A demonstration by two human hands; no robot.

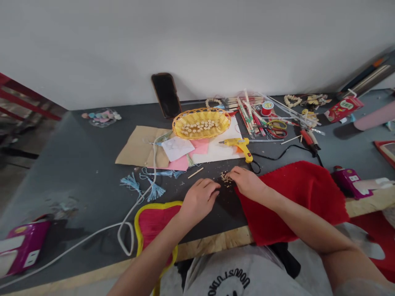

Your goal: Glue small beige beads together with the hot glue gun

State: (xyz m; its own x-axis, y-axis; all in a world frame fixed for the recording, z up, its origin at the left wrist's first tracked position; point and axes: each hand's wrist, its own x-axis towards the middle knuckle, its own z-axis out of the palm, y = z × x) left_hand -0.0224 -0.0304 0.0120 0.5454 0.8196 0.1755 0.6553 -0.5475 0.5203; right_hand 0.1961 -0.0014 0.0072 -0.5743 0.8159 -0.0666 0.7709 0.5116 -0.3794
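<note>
My left hand (pixel 200 199) hovers over the dark tabletop, fingers curled and thumb close to the index fingertip; anything between them is too small to make out. My right hand (pixel 248 182) reaches in from the right with its fingers drawn together at a small scatter of tiny beige pieces (pixel 226 178). Whether its fingertips pinch one of them is hidden. A red felt cloth (pixel 296 197) lies under my right forearm. Under my left wrist is a deep-pink piece with a yellow edge (pixel 154 222). A short wooden stick (pixel 195 172) rests beyond my left hand.
A yellow basket (pixel 202 133) with small pale pieces stands behind papers. A yellow glue gun (pixel 239 144), scissors (pixel 276 128) and bundled sticks lie to its right. Blue tassels (pixel 156 191) and a white cable (pixel 128 209) are at left. A phone (pixel 166 95) leans on the wall.
</note>
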